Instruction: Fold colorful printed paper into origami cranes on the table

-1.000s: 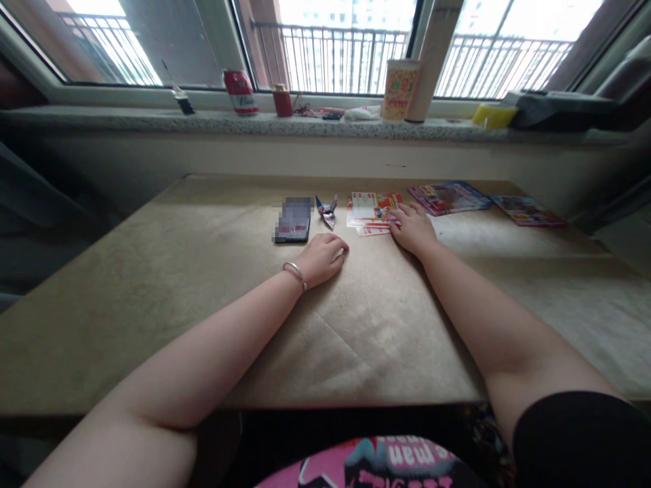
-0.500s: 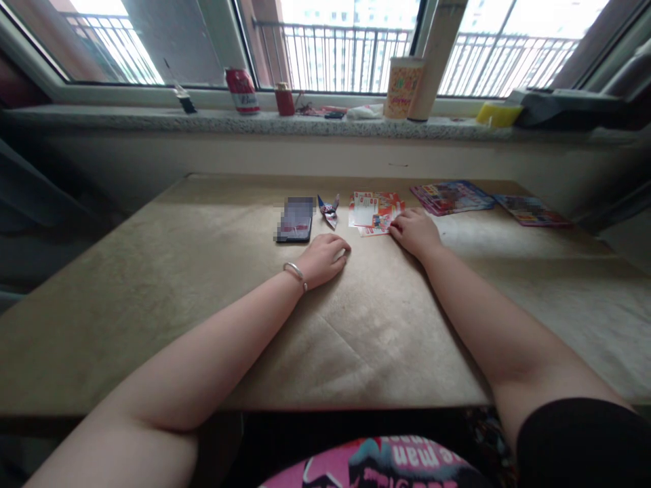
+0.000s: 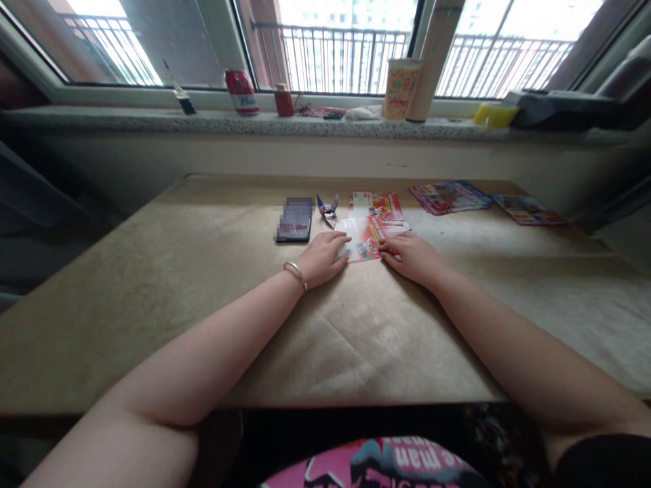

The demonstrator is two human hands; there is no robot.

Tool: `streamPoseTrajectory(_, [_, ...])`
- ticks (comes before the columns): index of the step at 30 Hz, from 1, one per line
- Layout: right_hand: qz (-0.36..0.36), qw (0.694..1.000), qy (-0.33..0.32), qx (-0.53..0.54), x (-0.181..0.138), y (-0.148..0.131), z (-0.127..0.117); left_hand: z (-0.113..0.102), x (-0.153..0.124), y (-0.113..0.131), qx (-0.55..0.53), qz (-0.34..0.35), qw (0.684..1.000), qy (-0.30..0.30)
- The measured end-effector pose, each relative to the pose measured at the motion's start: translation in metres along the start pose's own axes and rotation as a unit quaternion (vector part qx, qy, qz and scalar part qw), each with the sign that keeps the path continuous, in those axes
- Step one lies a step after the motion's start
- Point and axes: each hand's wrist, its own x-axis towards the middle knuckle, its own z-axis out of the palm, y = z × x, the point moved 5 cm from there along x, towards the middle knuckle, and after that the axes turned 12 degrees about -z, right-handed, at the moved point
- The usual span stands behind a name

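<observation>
A red-and-white printed paper sheet point(image 3: 367, 249) lies on the table between my two hands. My right hand point(image 3: 409, 254) grips its right edge, thumb and fingers closed on the paper. At its left edge, my left hand point(image 3: 325, 256) rests on the table with thumb and fingers apart, the fingertips close to or touching the sheet. Behind it are more red-and-white printed sheets point(image 3: 386, 201), partly covered by the front one. A small folded paper piece point(image 3: 328, 211) with pointed ends sits just beyond my left hand, next to a dark phone point(image 3: 298, 220).
Toward the back right lie a stack of colourful printed cards point(image 3: 450, 196) and another colourful pile point(image 3: 529, 210). On the windowsill point(image 3: 203, 123) stand a red can point(image 3: 241, 91), a red bottle point(image 3: 283, 100), a patterned paper cup point(image 3: 401, 89) and a yellow object point(image 3: 496, 115).
My right hand has drawn a printed sheet from the back group toward me and slightly left, up to my left hand. The left hand has stayed nearly still.
</observation>
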Motion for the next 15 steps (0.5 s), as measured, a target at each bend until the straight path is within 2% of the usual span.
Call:
streamPoseTrajectory(3, [0.007, 0.999, 0.016, 0.038, -0.004, 0.002, -0.002, -0.001, -0.001, 0.002, 0.012, 0.013, 1.000, -0.009])
streamPoseTrajectory(9, [0.005, 0.994, -0.005, 0.105, -0.009, 0.006, -0.008, -0.001, -0.002, 0.004, 0.029, 0.021, 0.999, -0.035])
streamPoseTrajectory(15, [-0.012, 0.988, -0.016, 0.151, -0.012, 0.005, -0.008, 0.006, -0.007, 0.007, 0.065, 0.044, 0.992, -0.098])
